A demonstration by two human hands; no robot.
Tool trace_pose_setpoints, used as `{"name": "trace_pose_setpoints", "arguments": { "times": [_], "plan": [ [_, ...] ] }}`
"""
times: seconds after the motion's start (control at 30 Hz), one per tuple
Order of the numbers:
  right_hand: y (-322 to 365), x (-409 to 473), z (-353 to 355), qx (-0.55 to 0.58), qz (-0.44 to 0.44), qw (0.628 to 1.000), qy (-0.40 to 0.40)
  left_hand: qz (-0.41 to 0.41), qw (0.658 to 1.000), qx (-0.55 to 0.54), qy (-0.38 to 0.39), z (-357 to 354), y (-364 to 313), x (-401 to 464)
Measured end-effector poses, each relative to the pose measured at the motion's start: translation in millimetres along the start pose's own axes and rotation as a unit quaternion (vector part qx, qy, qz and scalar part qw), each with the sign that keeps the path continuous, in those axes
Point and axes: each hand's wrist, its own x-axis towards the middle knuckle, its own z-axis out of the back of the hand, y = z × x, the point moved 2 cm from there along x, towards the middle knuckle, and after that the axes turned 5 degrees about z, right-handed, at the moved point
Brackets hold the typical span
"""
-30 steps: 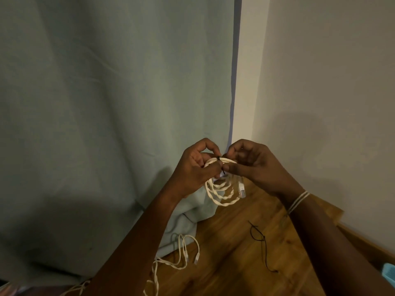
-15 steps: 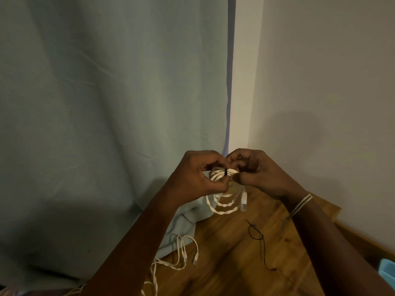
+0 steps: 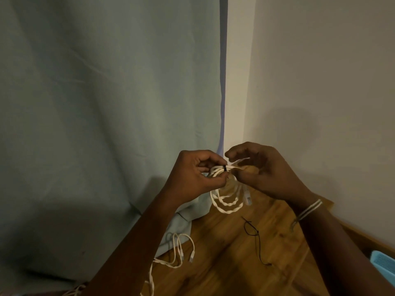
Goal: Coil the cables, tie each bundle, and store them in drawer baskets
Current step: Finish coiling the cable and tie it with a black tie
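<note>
A coil of white twisted cable (image 3: 227, 204) hangs in the air between my hands, above the wooden floor. A thin black tie (image 3: 224, 168) is wrapped around the top of the coil. My left hand (image 3: 197, 175) pinches the coil at the tie with thumb and fingers. My right hand (image 3: 264, 173) holds the coil just right of the tie, its upper fingers loosely curled above. A white plug (image 3: 248, 196) dangles from the coil's right side.
Loose white cables (image 3: 179, 251) lie on the wooden floor (image 3: 224, 263) at lower left, against a pale green curtain (image 3: 106, 124). A black tie string (image 3: 255, 240) lies on the floor. A light blue basket corner (image 3: 384, 263) shows at the right edge. Walls stand behind.
My right hand's fingers have loosened and spread from the tight pinch at the tie. The coil stays held between both hands at about the same place.
</note>
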Motion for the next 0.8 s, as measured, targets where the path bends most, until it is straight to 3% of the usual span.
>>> {"name": "trace_pose_setpoints", "arguments": {
  "times": [0.1, 0.27, 0.53, 0.7, 0.8],
  "plan": [
    [15, 1, 3, -0.107, 0.118, 0.987, 0.017, 0.035, 0.999, -0.010, 0.011, 0, -1, 0],
    [18, 6, 11, -0.157, 0.123, 0.971, 0.133, 0.117, 0.986, -0.103, 0.056, 6, -7, 1],
    [17, 14, 10, -0.081, 0.088, 0.976, 0.184, 0.147, 0.979, -0.118, 0.082, 11, -4, -4],
    [16, 14, 10, 0.052, 0.055, 0.979, 0.190, 0.131, 0.980, -0.118, 0.086, 19, -7, -7],
    [18, 16, 9, 0.073, 0.059, 0.975, 0.199, 0.113, 0.982, -0.115, 0.098, 21, -12, -7]
  ]
}}
